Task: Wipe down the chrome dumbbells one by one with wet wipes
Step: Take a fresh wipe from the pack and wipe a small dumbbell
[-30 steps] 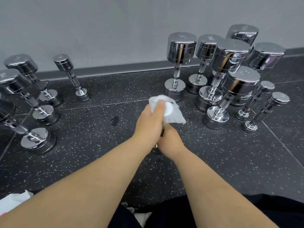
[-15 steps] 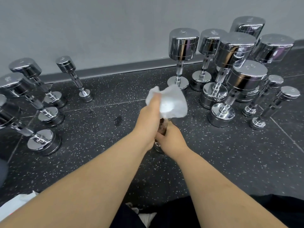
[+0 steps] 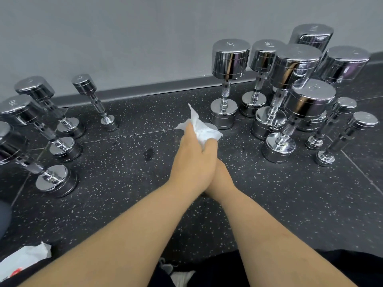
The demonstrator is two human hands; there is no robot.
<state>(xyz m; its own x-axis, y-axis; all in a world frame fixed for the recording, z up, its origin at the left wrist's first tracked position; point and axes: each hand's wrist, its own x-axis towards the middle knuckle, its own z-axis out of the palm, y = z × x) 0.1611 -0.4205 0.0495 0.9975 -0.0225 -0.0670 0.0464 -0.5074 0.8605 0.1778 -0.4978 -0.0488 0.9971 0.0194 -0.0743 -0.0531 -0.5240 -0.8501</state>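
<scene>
White wet wipe (image 3: pixel 204 130) tight in curled left hand (image 3: pixel 192 162).

Nothing can be read: engraved marks atop the dumbbells (image 3: pixel 268 45) are blurred, and red print on the white packet (image 3: pixel 20 264) is too small

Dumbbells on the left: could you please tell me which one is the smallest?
The rightmost dumbbell of that group, standing by the wall; its heads are far narrower than any other there.
</scene>
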